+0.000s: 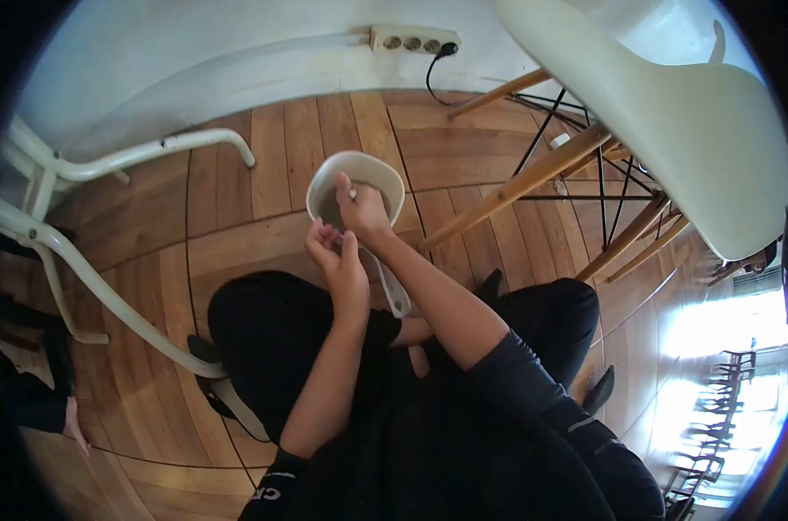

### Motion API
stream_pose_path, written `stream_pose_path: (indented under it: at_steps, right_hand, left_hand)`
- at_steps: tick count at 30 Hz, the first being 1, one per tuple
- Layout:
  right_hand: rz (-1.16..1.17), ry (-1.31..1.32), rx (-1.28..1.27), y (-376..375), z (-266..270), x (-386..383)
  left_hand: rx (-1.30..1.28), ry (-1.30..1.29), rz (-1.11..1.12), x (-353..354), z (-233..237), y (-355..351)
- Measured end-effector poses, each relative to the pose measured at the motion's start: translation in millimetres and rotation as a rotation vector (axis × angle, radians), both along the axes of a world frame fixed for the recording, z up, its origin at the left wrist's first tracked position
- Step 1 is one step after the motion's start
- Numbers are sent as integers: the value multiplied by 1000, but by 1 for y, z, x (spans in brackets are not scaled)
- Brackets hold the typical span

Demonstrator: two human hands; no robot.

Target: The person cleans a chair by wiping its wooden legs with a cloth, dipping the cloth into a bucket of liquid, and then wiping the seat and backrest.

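The white pot stands upright on the wooden floor, short of the floor's wall-side edge and between the white metal frame and the chair, its long handle pointing back toward the person. Over its opening the right hand has its fingers curled around a small pale tip; just beside, at the near rim, the left hand has bent fingers, and whether they pinch anything I cannot tell.

Both forearms reach forward; right hand curled, left cupped.
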State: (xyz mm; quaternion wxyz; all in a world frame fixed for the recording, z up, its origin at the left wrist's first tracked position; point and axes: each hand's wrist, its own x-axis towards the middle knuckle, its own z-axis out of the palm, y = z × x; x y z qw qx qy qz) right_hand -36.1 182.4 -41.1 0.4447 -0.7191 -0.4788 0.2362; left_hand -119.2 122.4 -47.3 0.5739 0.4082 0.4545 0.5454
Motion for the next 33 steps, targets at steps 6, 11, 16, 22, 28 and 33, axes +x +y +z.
stream_pose_path:
  at_steps: [6,11,16,22,28,33]
  right_hand:
    - [82,-191,-25,-13,16,-2]
    - [149,-170,63,-47,48,17]
    - [243,226,-158,-97,77,50]
    - [242,-664,244,-132,135,89]
    - [-111,-1727,78,-135,180,178]
    - [5,-1651,-202,-153,128,177]
  left_hand:
    - [-9,-27,26,0,-6,7]
    - [-39,-101,28,-5,8,6]
    - [17,6,1,-6,28,-3]
    - [218,133,-56,-7,26,-14]
    - [242,94,-83,-7,29,-16]
    - [228,109,-124,-8,32,-19]
